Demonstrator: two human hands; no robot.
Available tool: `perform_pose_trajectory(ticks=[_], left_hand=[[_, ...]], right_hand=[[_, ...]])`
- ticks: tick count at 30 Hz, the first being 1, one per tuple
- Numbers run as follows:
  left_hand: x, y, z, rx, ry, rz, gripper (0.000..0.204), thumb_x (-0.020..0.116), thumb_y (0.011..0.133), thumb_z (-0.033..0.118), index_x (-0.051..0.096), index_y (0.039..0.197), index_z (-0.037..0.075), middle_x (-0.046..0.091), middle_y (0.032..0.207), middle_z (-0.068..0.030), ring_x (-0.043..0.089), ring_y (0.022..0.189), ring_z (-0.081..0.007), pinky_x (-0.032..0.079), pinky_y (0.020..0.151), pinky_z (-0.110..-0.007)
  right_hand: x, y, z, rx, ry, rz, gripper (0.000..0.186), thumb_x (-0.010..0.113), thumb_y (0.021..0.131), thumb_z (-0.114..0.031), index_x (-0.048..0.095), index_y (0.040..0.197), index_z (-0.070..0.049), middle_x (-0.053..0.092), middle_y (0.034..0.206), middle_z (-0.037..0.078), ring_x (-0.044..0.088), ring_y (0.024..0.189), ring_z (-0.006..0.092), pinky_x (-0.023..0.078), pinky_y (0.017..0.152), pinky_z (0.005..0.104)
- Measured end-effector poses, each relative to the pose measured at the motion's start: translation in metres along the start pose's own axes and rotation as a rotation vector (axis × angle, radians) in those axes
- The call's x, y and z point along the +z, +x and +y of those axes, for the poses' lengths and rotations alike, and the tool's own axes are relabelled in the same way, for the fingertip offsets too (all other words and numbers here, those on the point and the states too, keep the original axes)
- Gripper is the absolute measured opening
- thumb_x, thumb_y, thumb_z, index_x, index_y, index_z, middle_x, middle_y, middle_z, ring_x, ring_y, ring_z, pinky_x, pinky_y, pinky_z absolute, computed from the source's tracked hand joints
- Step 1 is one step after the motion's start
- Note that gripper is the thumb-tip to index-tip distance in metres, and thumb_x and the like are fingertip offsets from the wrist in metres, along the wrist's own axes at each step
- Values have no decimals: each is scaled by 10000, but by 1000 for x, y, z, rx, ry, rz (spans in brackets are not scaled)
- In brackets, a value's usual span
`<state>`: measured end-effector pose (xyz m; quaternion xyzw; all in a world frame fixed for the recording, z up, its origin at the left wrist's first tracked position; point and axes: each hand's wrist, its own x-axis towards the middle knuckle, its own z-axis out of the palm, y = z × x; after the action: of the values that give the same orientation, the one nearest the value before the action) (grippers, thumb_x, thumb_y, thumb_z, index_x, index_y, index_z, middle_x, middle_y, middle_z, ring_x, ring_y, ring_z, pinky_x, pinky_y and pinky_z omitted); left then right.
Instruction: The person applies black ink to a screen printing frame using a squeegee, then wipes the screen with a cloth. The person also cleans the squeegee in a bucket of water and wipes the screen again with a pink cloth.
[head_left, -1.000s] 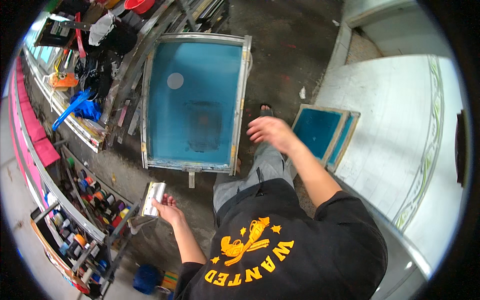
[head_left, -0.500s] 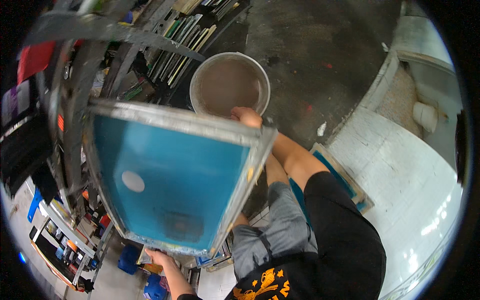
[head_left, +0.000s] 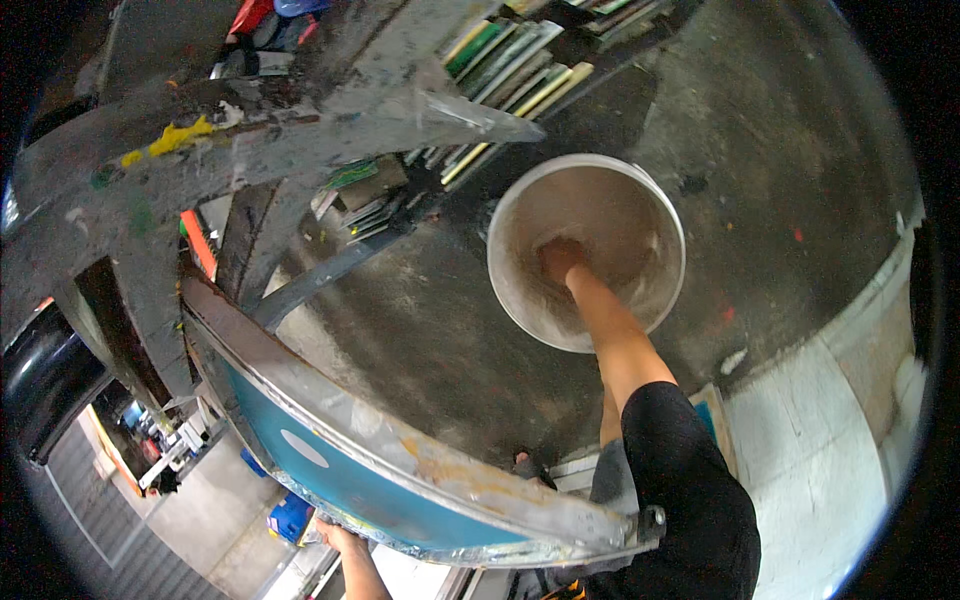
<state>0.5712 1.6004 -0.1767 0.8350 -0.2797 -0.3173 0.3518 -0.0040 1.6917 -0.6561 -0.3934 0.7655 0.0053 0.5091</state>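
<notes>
My right hand (head_left: 562, 258) reaches down into a white bucket (head_left: 502, 262) of murky brown liquid, which hides the fingers. A screen frame with blue mesh (head_left: 370, 480) and a pale oval spot is tilted steeply at lower left, its metal rim stained. My left hand (head_left: 340, 540) is low behind that frame's near edge, closed on a flat metal tool that is mostly hidden here; whether it also touches the frame I cannot tell.
A paint-spattered grey metal rack (head_left: 260, 135) spans the upper left, with stacked boards (head_left: 505, 60) beyond. The dark concrete floor (head_left: 780, 190) surrounds the bucket. A white tiled ledge (head_left: 810, 480) lies at right, beside another small blue screen (head_left: 708, 425).
The big screen has tipped from facing me to nearly edge-on. The view has swung toward the bucket, and my right hand has gone from mid-air down into its liquid.
</notes>
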Motion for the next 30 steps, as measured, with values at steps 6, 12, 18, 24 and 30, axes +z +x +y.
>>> perform_pose_trajectory(ticks=[6, 12, 18, 24, 30], left_hand=[[-16, -2, 1, -28, 12, 52, 796, 382, 991, 692, 516, 1422, 37, 579, 1405, -147, 592, 1232, -357, 505, 1022, -518], [6, -12, 4, 3, 104, 106, 824, 416, 972, 720, 500, 1424, 36, 586, 1393, -144, 600, 1220, -345, 512, 1012, -498], [-10, 8, 5, 24, 100, 44, 814, 447, 966, 716, 535, 1385, 24, 637, 1299, -140, 657, 1109, -326, 554, 939, -471], [-19, 2, -7, 32, 126, 163, 806, 450, 953, 737, 586, 1329, 38, 651, 1264, -118, 662, 1079, -311, 556, 926, -468], [-20, 32, 1, -26, 129, 154, 756, 372, 992, 707, 573, 1362, 79, 625, 1321, -115, 619, 1165, -315, 506, 1009, -471]], right_hand=[[-45, 14, 58, 174, 167, 11, 398, 650, 913, -288, 695, 1274, -125, 655, 1324, 143, 637, 1206, 333, 528, 1004, 482], [97, 39, 115, 296, -29, 299, 528, 559, 954, -382, 575, 1437, -168, 579, 1431, 169, 563, 1297, 379, 437, 1107, 515], [42, 57, 52, 69, 99, -138, 510, 577, 939, -404, 657, 1327, -82, 575, 1448, 150, 580, 1287, 355, 441, 1112, 494], [4, 62, 72, 41, 236, 170, 488, 542, 969, -421, 680, 1231, -33, 645, 1324, 207, 650, 1156, 386, 507, 1028, 509], [91, 76, 124, 426, 232, 313, 532, 557, 969, -407, 642, 1336, -31, 562, 1438, 229, 529, 1355, 347, 399, 1149, 479]])
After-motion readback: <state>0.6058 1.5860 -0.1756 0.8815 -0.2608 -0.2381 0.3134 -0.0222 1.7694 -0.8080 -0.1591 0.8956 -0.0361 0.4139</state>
